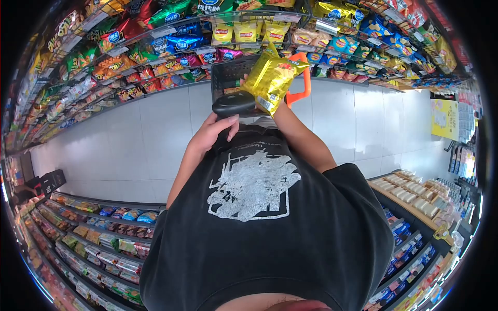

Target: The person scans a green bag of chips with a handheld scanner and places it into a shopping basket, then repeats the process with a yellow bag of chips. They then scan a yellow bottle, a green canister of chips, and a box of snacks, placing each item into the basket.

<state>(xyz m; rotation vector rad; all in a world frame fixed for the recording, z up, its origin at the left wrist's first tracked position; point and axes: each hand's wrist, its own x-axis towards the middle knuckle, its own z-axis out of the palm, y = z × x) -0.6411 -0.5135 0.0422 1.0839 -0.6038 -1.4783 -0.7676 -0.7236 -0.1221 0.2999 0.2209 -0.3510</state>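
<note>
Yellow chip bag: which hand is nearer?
Right. The right hand grips the yellow chip bag over the basket; the left hand holds the black scanner just below the bag.

Both bare forearms reach forward from the chest, elbows bent. The left hand [210, 132] is curled in a closed grip, thumb lying along the top, knuckles toward the body. The right hand [244, 80] is mostly hidden ahead of its forearm; its grip seems closed too.
</note>
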